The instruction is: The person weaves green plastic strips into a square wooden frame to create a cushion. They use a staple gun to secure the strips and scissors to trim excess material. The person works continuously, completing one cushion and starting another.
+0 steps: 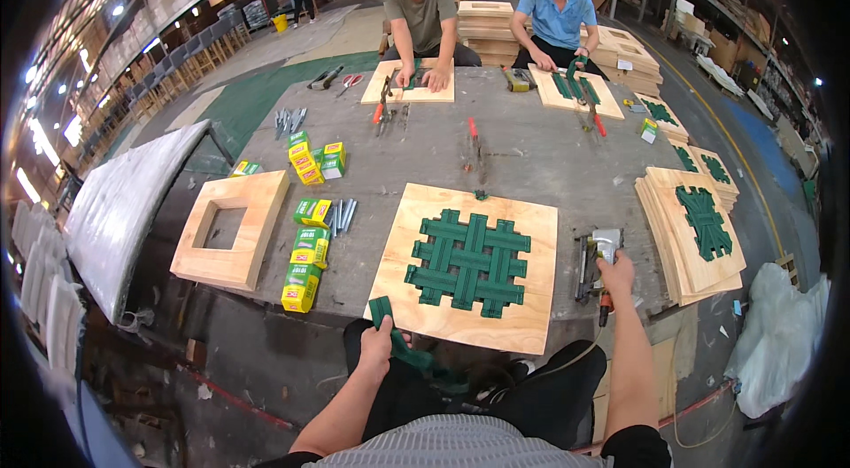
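The left hand [375, 346] pinched a green strap [381, 310] near its end, probably for controlling it, while the right hand [618, 275] was wrapped around the grey power tool [606, 242], and the wooden panel [396, 251] lay between both hands on the worktop [390, 158] (so placed, I suppose, for easy reach).

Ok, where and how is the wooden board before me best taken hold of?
Probably by the near edge of the wooden board, coming from your side: it appears to jut past the table, allowing a grip above and below, clear of the green straps.
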Tool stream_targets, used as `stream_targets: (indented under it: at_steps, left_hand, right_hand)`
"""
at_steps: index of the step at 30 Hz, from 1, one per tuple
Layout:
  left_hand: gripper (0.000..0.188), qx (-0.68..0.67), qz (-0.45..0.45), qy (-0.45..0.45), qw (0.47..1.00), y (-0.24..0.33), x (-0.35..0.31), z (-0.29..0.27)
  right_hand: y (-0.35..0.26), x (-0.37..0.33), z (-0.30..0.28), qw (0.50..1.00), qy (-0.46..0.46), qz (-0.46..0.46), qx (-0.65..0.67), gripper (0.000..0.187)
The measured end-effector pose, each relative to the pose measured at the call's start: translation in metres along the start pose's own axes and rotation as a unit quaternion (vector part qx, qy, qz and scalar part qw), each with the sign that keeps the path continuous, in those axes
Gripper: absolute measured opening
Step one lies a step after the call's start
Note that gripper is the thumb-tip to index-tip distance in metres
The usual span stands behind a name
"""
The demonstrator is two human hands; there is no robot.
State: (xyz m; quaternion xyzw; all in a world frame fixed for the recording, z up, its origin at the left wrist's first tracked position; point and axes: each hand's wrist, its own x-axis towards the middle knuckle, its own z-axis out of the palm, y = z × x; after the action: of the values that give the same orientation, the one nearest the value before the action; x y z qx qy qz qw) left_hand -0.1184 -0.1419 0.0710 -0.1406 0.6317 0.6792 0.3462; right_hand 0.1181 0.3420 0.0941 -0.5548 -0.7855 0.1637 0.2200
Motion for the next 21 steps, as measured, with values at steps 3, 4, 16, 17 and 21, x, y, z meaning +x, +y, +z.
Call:
stream_targets:
  at_steps: [3, 4, 16, 17, 21]
  left_hand:
    - [0.036, 0.044, -0.021, -0.036, 0.998, 0.009, -0.002, -0.005]
    - [0.035, 0.067, -0.062, -0.02, 0.996, 0.012, -0.005, -0.005]
    - [0.044, 0.019, 0.13, -0.213, 0.968, 0.107, -0.095, 0.053]
    - [0.044, 0.014, 0.143, -0.223, 0.964, 0.113, -0.103, 0.06]
    - [0.05, -0.041, 0.211, -0.262, 0.941, 0.12, -0.123, 0.081]
  right_hand:
    - [-0.005, -0.001, -0.004, 0.996, -0.04, -0.027, -0.071, 0.055]
    - [-0.007, -0.003, -0.007, 0.99, -0.07, 0.004, -0.124, 0.056]
    - [-0.134, -0.19, -0.014, 0.83, -0.332, -0.264, 0.362, 0.031]
    - [-0.146, -0.206, -0.01, 0.805, -0.372, -0.279, 0.368, 0.037]
    - [-0.18, -0.255, 0.014, 0.77, -0.414, -0.309, 0.374, 0.045]
